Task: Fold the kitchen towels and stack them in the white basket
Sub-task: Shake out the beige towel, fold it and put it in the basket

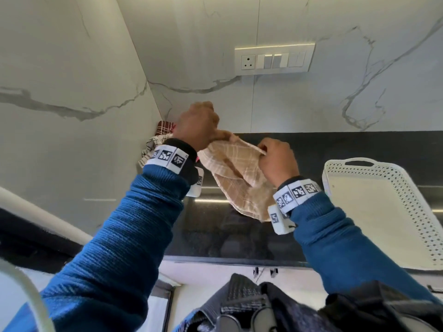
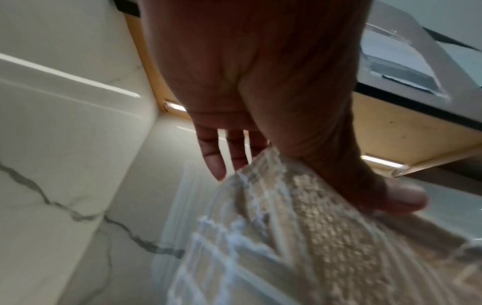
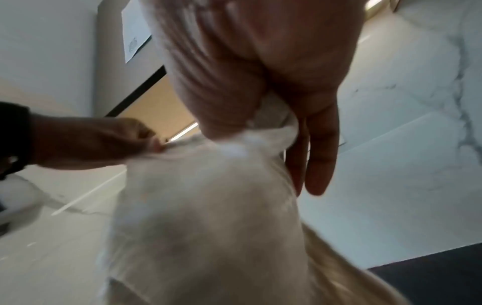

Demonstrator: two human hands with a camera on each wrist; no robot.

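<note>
A beige checked kitchen towel (image 1: 236,174) hangs in the air over the dark counter, held up by both hands. My left hand (image 1: 200,127) pinches its upper left edge between thumb and fingers; the thumb (image 2: 391,196) presses on the cloth (image 2: 300,237) while the other fingers hang straight. My right hand (image 1: 275,160) pinches the upper right edge; the towel (image 3: 208,206) bunches under its thumb. The white perforated basket (image 1: 426,212) lies on the counter to the right, with nothing showing inside it.
More towels are heaped in the back left corner: a dark red checked one (image 1: 165,127) above a white checked one (image 1: 153,144). A marble wall with a switch panel (image 1: 274,59) stands behind. The black counter (image 1: 215,233) runs below the hands.
</note>
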